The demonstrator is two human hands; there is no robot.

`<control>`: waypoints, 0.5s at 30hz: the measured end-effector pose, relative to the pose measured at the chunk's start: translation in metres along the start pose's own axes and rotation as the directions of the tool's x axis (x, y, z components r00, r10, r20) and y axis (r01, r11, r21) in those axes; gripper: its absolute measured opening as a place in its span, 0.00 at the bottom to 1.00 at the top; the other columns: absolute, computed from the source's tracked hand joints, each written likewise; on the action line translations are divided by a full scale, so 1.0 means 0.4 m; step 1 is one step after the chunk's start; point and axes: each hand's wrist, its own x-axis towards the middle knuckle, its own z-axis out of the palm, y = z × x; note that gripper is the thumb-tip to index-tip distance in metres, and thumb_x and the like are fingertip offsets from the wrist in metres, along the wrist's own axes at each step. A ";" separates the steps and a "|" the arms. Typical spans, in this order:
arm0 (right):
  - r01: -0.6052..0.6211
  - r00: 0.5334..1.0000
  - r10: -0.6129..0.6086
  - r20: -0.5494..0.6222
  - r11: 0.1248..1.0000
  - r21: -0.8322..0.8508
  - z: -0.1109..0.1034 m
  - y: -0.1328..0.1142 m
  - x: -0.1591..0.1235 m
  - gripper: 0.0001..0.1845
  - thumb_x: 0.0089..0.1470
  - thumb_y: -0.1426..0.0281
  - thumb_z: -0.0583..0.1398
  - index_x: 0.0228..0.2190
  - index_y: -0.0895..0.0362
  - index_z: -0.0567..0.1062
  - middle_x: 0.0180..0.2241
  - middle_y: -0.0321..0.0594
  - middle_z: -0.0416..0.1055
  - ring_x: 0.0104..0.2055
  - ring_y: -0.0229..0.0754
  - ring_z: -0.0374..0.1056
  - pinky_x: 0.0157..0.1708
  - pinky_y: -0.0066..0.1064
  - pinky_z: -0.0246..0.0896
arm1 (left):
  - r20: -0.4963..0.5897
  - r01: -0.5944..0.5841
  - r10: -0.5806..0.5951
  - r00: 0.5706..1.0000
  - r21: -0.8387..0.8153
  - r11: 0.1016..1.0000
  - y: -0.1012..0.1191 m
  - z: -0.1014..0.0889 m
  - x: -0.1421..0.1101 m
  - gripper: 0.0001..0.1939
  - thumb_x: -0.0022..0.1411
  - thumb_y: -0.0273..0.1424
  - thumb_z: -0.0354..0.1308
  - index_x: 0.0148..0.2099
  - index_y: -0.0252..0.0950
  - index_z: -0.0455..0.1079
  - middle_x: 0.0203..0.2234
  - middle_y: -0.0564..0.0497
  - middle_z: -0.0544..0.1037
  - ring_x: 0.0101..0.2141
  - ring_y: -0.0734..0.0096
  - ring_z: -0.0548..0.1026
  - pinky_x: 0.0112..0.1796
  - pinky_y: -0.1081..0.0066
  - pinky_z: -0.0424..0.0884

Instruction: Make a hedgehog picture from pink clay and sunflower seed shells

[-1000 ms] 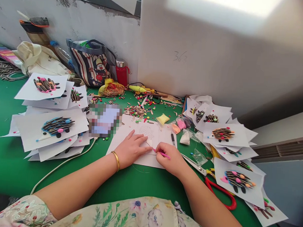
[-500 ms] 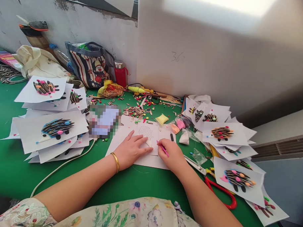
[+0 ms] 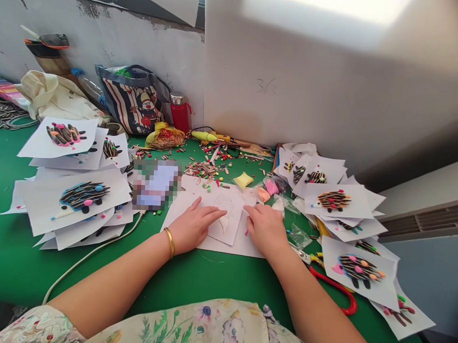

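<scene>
The card [image 3: 230, 229] lies flat in front of you, turned slightly, on a larger white sheet [image 3: 249, 248]. It carries a dotted outline drawing [image 3: 224, 203] with a pale pointed patch [image 3: 223, 223] at its lower end. Expect it to be light, thin and easy to bend, likely to slide on the sheet under it. The pale patch looks soft and could smear, so take the card by its plain edges, best at 3 or 5 o'clock.

Your left hand [image 3: 191, 224] comes in from 8 o'clock, thumb well apart from the index finger, which reaches straight over the card to the drawing; it grips nothing. Your right hand [image 3: 266, 230] rests on the sheet at 3 o'clock, just off the card, fingers bent. A bit of pink [image 3: 246, 232] shows beside them; you cannot tell whether they close on it.

Farther out, a yellow lump [image 3: 243, 180] sits at 1 o'clock, a seed pile [image 3: 201, 169] at 11, and red-handled scissors [image 3: 332, 284] at 4.
</scene>
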 end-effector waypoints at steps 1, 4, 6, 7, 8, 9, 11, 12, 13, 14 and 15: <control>0.032 0.999 -0.031 -0.019 0.999 0.029 0.005 -0.001 0.001 0.18 0.59 0.73 0.53 0.50 0.53 0.74 0.46 0.47 0.74 0.49 0.50 0.65 0.48 0.43 0.54 | -0.002 0.005 -0.005 1.000 -0.014 1.000 -0.001 -0.001 0.000 0.32 0.59 0.18 0.46 0.65 0.38 0.56 0.54 0.44 0.71 0.54 0.66 0.69 0.64 0.46 0.46; 0.156 0.988 -0.153 -0.037 0.982 0.106 0.024 -0.005 0.000 0.22 0.59 0.76 0.53 0.53 0.53 0.72 0.56 0.45 0.68 0.59 0.49 0.60 0.59 0.47 0.45 | -0.016 0.011 -0.012 1.000 -0.042 0.999 -0.003 0.000 0.000 0.30 0.63 0.26 0.52 0.66 0.38 0.55 0.53 0.43 0.71 0.54 0.63 0.69 0.63 0.46 0.48; 0.198 0.980 -0.198 -0.014 0.971 0.132 0.033 -0.006 -0.001 0.23 0.58 0.77 0.53 0.54 0.52 0.70 0.57 0.44 0.67 0.61 0.48 0.58 0.63 0.51 0.38 | -0.032 0.021 -0.022 0.999 -0.036 0.999 -0.005 0.001 -0.001 0.34 0.61 0.34 0.58 0.67 0.39 0.54 0.54 0.41 0.70 0.55 0.58 0.68 0.62 0.43 0.48; 0.199 0.980 -0.201 0.000 0.970 0.139 0.035 -0.007 -0.002 0.23 0.58 0.76 0.53 0.54 0.51 0.70 0.57 0.43 0.68 0.61 0.48 0.58 0.64 0.52 0.35 | -0.040 0.034 -0.035 0.999 -0.023 0.999 -0.007 0.002 -0.001 0.36 0.60 0.37 0.61 0.67 0.39 0.54 0.54 0.40 0.69 0.56 0.56 0.67 0.62 0.41 0.47; 0.192 0.981 -0.195 0.009 0.971 0.141 0.034 -0.008 -0.003 0.23 0.58 0.76 0.53 0.53 0.51 0.71 0.56 0.42 0.69 0.60 0.48 0.59 0.64 0.53 0.34 | -0.049 0.050 -0.050 0.998 -0.004 0.999 -0.009 0.002 -0.002 0.36 0.59 0.38 0.62 0.66 0.40 0.54 0.55 0.40 0.69 0.56 0.55 0.66 0.62 0.40 0.47; 0.181 0.983 -0.184 0.013 0.974 0.139 0.031 -0.009 -0.004 0.22 0.58 0.76 0.53 0.52 0.50 0.72 0.54 0.42 0.70 0.59 0.47 0.60 0.64 0.53 0.33 | -0.058 0.068 -0.067 0.996 0.018 0.998 -0.012 0.001 -0.002 0.35 0.59 0.38 0.62 0.66 0.40 0.56 0.55 0.41 0.69 0.57 0.54 0.65 0.62 0.40 0.46; 0.159 0.987 -0.163 0.017 0.979 0.127 0.023 -0.012 -0.006 0.19 0.58 0.74 0.55 0.50 0.50 0.74 0.50 0.42 0.72 0.55 0.47 0.63 0.64 0.54 0.33 | -0.088 0.112 -0.105 0.991 0.071 0.991 -0.018 -0.002 -0.002 0.31 0.60 0.37 0.62 0.63 0.41 0.60 0.55 0.42 0.70 0.59 0.54 0.64 0.62 0.40 0.45; 0.154 0.987 -0.158 0.021 0.981 0.121 0.018 -0.014 -0.007 0.18 0.58 0.73 0.55 0.48 0.49 0.74 0.48 0.42 0.72 0.53 0.48 0.64 0.64 0.54 0.34 | -0.110 0.138 -0.127 0.986 0.101 0.985 -0.022 -0.004 -0.002 0.28 0.60 0.36 0.61 0.62 0.41 0.62 0.55 0.42 0.70 0.59 0.53 0.63 0.62 0.40 0.45; 0.153 0.987 -0.157 0.027 0.982 0.115 0.014 -0.017 -0.008 0.17 0.58 0.72 0.56 0.48 0.49 0.75 0.47 0.41 0.73 0.51 0.48 0.65 0.63 0.54 0.35 | -0.138 0.167 -0.149 0.979 0.130 0.977 -0.026 -0.006 -0.002 0.26 0.60 0.34 0.61 0.60 0.42 0.64 0.55 0.42 0.70 0.59 0.52 0.63 0.61 0.39 0.45; 0.155 0.987 -0.159 0.033 0.982 0.110 0.011 -0.019 -0.009 0.16 0.58 0.72 0.56 0.47 0.49 0.75 0.45 0.41 0.73 0.50 0.48 0.65 0.63 0.53 0.37 | -0.169 0.198 -0.171 0.971 0.160 0.967 -0.031 -0.008 -0.002 0.23 0.61 0.32 0.61 0.58 0.42 0.67 0.55 0.43 0.71 0.59 0.51 0.63 0.61 0.38 0.45; 0.160 0.986 -0.164 0.037 0.982 0.105 0.010 -0.022 -0.010 0.16 0.58 0.71 0.57 0.46 0.49 0.75 0.44 0.42 0.73 0.49 0.48 0.65 0.62 0.53 0.38 | -0.198 0.226 -0.189 0.962 0.188 0.956 -0.034 -0.010 -0.002 0.21 0.61 0.31 0.60 0.56 0.43 0.68 0.55 0.43 0.71 0.59 0.51 0.63 0.61 0.37 0.45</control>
